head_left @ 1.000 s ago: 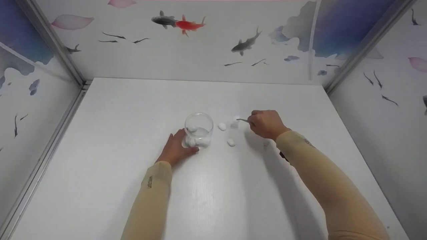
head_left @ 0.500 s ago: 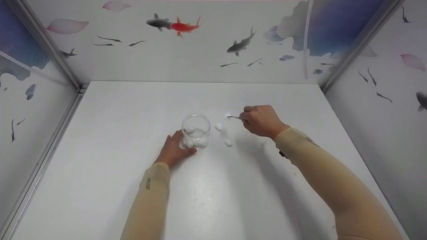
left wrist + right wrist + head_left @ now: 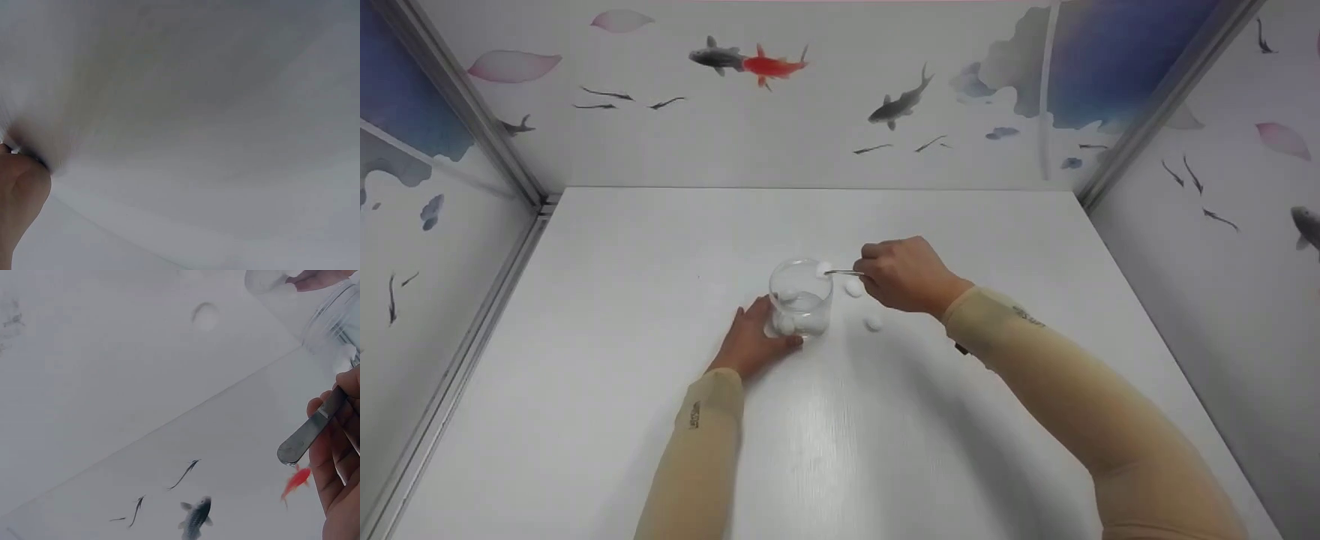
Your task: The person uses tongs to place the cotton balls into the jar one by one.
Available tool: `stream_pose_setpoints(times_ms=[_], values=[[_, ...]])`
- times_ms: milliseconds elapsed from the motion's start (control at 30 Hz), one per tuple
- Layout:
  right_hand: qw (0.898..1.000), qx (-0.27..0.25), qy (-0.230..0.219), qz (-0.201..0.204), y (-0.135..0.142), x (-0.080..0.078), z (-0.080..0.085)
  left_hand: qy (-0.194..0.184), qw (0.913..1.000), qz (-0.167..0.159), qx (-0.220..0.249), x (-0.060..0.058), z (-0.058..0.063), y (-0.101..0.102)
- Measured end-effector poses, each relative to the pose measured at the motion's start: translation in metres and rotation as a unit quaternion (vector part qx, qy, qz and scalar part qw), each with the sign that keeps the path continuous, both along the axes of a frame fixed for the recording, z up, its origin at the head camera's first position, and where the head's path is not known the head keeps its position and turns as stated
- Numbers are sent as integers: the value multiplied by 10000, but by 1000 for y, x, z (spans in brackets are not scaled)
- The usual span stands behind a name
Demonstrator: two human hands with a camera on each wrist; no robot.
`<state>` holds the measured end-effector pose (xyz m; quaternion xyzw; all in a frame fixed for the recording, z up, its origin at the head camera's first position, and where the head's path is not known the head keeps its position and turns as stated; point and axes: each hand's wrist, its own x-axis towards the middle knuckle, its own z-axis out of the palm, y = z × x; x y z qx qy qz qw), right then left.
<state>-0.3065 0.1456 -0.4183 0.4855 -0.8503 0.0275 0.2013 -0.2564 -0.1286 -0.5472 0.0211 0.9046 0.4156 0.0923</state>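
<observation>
My left hand (image 3: 750,341) holds the lower left side of a clear glass jar (image 3: 801,289), its thumb at the front. Several white cotton balls (image 3: 808,324) lie inside the jar. My right hand (image 3: 904,274) pinches metal tweezers (image 3: 844,272), whose rounded rear end shows in the right wrist view. At their tips is a white cotton ball (image 3: 823,268), over the right side of the jar's rim. Two more cotton balls lie on the table right of the jar, a far one (image 3: 853,288) and a near one (image 3: 873,324). The left wrist view is mostly blurred.
A white table (image 3: 585,300) extends around the jar. Panels printed with fish stand at its back (image 3: 645,142) and on both sides, joined by metal frame posts (image 3: 487,97).
My right hand has moved left with the tweezers and cotton ball, from the table right of the jar to the jar's rim. My left hand stays at the jar.
</observation>
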Motion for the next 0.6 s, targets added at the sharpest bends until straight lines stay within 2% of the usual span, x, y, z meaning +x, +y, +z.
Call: stream_pose_setpoints(times_ms=[267,600], values=[[9997,209,-72,41,-13,2,-5,140,9999,-24,-90,-1,-1,2],[9995,216,-218,-12,-13,3,-10,-42,10000,67,-48,0,-1,1]])
